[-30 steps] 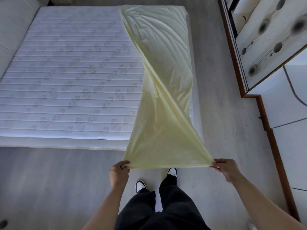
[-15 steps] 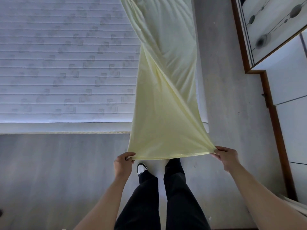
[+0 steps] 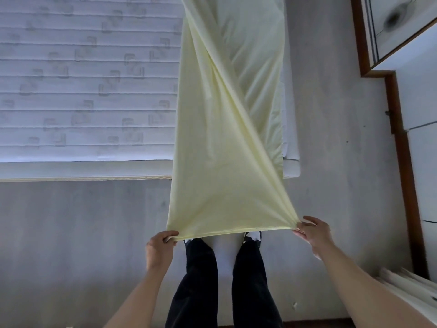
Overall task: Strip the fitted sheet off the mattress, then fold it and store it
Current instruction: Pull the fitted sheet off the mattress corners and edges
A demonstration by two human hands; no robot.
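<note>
Hands grip the pale yellow sheet (image 3: 220, 143): left hand (image 3: 159, 249) and right hand (image 3: 314, 235) each pinch a near corner, stretching it off the mattress (image 3: 82, 79).

Arms: bare forearms (image 3: 369, 290), no sleeves visible
Trousers: black trousers (image 3: 201, 280), loose and long
Shoes: dark shoes (image 3: 253, 236) showed white parts at the toes

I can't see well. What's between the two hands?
In the head view, the near edge of the pale yellow fitted sheet stretches between the left hand and right hand.
</note>
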